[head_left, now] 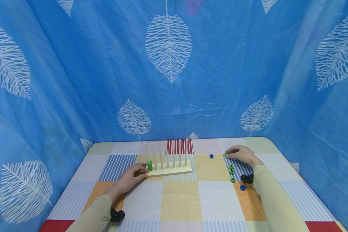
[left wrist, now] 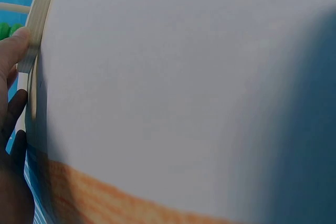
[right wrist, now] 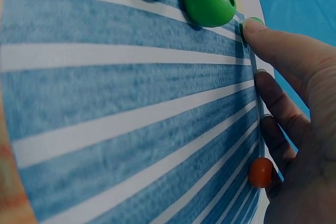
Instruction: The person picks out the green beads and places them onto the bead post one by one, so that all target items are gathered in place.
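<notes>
A wooden peg rack [head_left: 170, 170] with a row of upright pegs stands on the cloth. Green beads [head_left: 149, 166] are stacked on its leftmost peg. My left hand [head_left: 131, 178] holds the rack's left end; in the left wrist view the thumb [left wrist: 16, 48] lies on the base beside the beads. At the right, my right hand [head_left: 241, 154] has thumb and fingertips at a green bead [head_left: 226, 154], pinching it at the cloth. The thumb mostly covers that bead [right wrist: 255, 21] in the right wrist view. Several loose green beads [head_left: 231, 172] lie nearer than this hand.
One blue bead [head_left: 211, 156] lies between rack and right hand, another blue bead [head_left: 242, 188] near the right wrist. An orange bead [right wrist: 260, 172] sits by the right hand's outer fingers. Blue leaf-patterned curtain [head_left: 174, 106] encloses the patchwork-covered table [head_left: 181, 199] at back and sides.
</notes>
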`<action>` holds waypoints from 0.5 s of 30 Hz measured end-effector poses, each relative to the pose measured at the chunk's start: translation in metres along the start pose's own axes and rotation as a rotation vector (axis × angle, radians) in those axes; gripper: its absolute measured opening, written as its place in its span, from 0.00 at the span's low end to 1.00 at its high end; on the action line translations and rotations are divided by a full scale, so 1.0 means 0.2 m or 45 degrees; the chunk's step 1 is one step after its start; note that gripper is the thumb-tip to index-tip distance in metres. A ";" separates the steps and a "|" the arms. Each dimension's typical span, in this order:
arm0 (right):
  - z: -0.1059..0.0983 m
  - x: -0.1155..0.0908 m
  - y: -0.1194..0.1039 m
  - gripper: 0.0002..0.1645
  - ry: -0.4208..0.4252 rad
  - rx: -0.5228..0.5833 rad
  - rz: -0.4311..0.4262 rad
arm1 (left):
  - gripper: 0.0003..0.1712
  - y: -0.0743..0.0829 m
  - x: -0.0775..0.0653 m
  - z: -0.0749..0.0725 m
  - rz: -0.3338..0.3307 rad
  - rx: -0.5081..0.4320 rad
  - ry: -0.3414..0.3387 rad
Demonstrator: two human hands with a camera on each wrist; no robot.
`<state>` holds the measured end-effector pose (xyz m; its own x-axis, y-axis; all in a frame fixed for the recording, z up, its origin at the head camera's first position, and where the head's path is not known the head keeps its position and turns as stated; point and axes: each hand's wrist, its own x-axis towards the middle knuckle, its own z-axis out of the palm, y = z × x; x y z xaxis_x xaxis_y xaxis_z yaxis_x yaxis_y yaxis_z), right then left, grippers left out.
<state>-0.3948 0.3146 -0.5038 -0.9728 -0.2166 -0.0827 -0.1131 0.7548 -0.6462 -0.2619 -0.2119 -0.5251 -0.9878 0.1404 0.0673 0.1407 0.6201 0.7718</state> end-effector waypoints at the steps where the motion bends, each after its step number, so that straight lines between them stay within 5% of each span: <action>1: 0.00 0.00 0.00 0.21 0.002 0.001 0.004 | 0.05 0.00 0.00 0.00 -0.001 -0.003 -0.002; 15: 0.00 0.00 0.01 0.20 0.007 -0.012 -0.005 | 0.05 0.00 0.00 0.00 0.010 -0.002 -0.005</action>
<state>-0.3951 0.3155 -0.5043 -0.9735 -0.2158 -0.0758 -0.1187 0.7600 -0.6390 -0.2612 -0.2125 -0.5242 -0.9865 0.1479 0.0710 0.1482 0.6177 0.7723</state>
